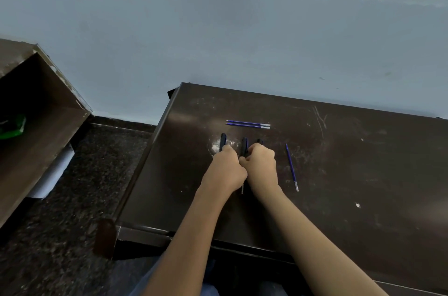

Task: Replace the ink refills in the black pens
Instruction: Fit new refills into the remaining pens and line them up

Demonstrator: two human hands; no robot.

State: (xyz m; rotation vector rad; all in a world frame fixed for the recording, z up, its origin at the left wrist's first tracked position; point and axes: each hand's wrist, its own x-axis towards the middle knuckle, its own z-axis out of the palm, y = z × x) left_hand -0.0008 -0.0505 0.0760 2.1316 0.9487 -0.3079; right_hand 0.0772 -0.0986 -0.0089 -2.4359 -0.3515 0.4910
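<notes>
Three black pens lie side by side on the dark table (339, 174), their far ends showing past my knuckles: a left pen (223, 141), a middle pen (244, 145) and a right pen (260, 141). My left hand (226, 171) and my right hand (261, 167) are pressed together over them, fingers curled. Both hands grip the middle pen, whose silver tip (242, 189) pokes out below the palms. Two blue refills (247, 124) lie parallel beyond the pens. A third blue refill (291, 166) lies to the right of my right hand.
A pale wall rises directly behind the table. At the left stands a brown wooden shelf unit (41, 111) with something green inside it. Between the shelf and the table is dark speckled floor (80, 198). The table's left edge runs close to my left forearm.
</notes>
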